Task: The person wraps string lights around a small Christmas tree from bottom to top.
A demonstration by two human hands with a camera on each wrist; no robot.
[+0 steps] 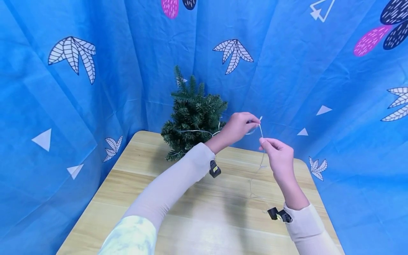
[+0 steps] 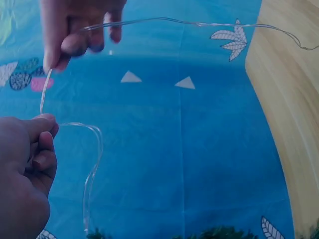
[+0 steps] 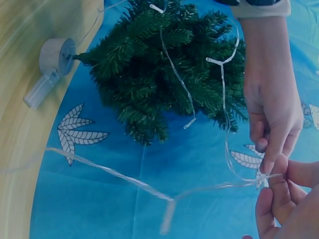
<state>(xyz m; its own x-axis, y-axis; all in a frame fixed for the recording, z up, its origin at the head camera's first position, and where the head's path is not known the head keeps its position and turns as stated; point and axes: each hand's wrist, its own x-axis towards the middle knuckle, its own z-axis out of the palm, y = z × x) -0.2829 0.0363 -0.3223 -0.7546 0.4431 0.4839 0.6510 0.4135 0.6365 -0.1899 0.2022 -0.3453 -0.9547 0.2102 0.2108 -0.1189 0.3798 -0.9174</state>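
Observation:
A clear string of fairy lights runs between my two hands, right of a small green Christmas tree. My left hand pinches the string higher up, between thumb and fingertips. Just below and to the right, my right hand pinches it too, as the right wrist view shows the fingertips of both close together. Part of the string loops over the branches of the tree. From the right hand a loose length with a small white bulb hangs down toward the table.
The tree stands near the back left of a light wooden table. Near its foot, a round pale base and a clear tube-like piece show in the right wrist view. Blue patterned curtains enclose the table's back and sides.

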